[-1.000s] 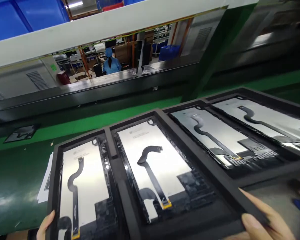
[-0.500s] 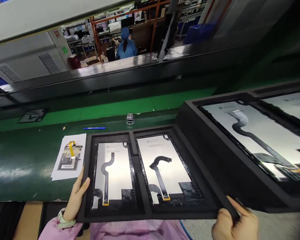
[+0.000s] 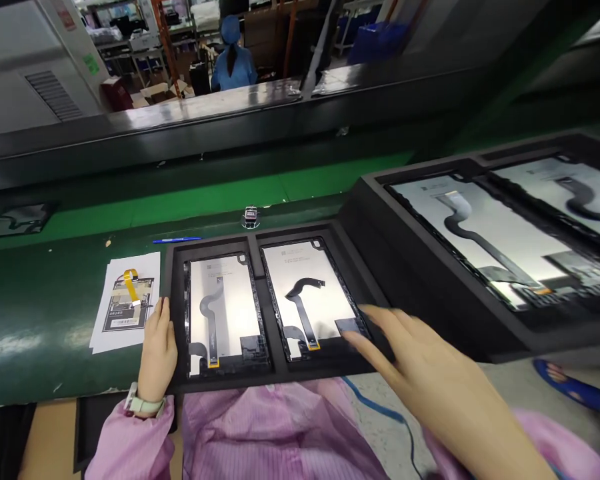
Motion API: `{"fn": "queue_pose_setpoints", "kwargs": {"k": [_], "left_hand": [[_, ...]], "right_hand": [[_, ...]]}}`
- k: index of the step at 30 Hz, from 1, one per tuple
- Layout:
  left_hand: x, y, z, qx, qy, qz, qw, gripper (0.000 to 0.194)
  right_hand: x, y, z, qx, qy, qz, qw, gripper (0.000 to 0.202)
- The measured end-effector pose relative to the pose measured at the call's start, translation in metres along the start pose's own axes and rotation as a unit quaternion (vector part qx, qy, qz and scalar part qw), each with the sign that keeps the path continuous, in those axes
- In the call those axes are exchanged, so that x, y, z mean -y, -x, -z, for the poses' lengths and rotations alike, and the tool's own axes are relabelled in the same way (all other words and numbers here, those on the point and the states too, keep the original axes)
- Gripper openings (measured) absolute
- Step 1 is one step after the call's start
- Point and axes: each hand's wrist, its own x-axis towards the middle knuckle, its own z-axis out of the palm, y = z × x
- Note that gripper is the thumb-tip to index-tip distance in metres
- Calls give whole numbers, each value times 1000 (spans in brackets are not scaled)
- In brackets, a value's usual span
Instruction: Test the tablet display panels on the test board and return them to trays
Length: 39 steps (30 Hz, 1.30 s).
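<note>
A black foam tray (image 3: 269, 313) lies in front of me with two tablet screen panels in its pockets. The left panel (image 3: 240, 300) and the right panel (image 3: 325, 300) each show a silvery back with a dark flex cable. My left hand (image 3: 159, 353) rests against the tray's left side, fingers stretched out flat. Over the tray's lower right part is my right hand (image 3: 405, 347), thumb and fingers apart, at the lower right corner of the right panel. Whether its fingertips touch the panel or the foam I cannot tell.
Papers (image 3: 100, 313) with a printed board picture and yellow flex cable lie left of the tray. Behind are a blue pen (image 3: 177, 239) and a small black-and-silver item (image 3: 251, 215). A raised foam tray (image 3: 430, 293) with more panels stands right. A person in blue (image 3: 234, 63) is beyond the bench.
My right hand has let go of the tray's lower right corner and moved in over the right panel. My left hand has flattened along the tray's side. The view has shifted.
</note>
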Motion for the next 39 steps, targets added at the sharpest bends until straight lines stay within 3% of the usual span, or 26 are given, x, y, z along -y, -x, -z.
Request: {"fn": "queue_pose_setpoints", "kwargs": {"k": [2, 5, 7, 9, 11, 14, 24, 33, 37, 39], "left_hand": [[0, 0, -1, 1, 1, -3, 1000, 55], [-2, 1, -1, 1, 9, -3, 1000, 56], [-3, 2, -1, 3, 15, 1, 1000, 56], [-4, 2, 0, 7, 23, 8, 1000, 55], [-4, 3, 0, 6, 31, 15, 999, 54], [-4, 3, -1, 2, 32, 23, 999, 54], [-3, 3, 0, 6, 27, 23, 999, 55], [-8, 2, 1, -10, 6, -2, 1000, 51], [-25, 5, 9, -24, -20, -47, 998, 45], [-37, 9, 8, -2, -18, -61, 998, 43]], "right_hand": [[27, -70, -14, 58, -82, 66, 993, 37], [49, -174, -73, 117, -148, 35, 981, 50], [47, -218, -118, 144, -173, 34, 974, 60], [38, -237, -153, 151, -196, 39, 968, 55], [27, -238, -176, 142, -214, 42, 965, 47], [17, -231, -191, 126, -230, 46, 964, 42], [13, -230, -203, 105, -242, 41, 964, 44], [20, -228, -198, 113, -210, 40, 970, 47], [27, -220, -176, 104, -172, 38, 979, 69], [35, -203, -158, 105, -148, 43, 982, 63]]}}
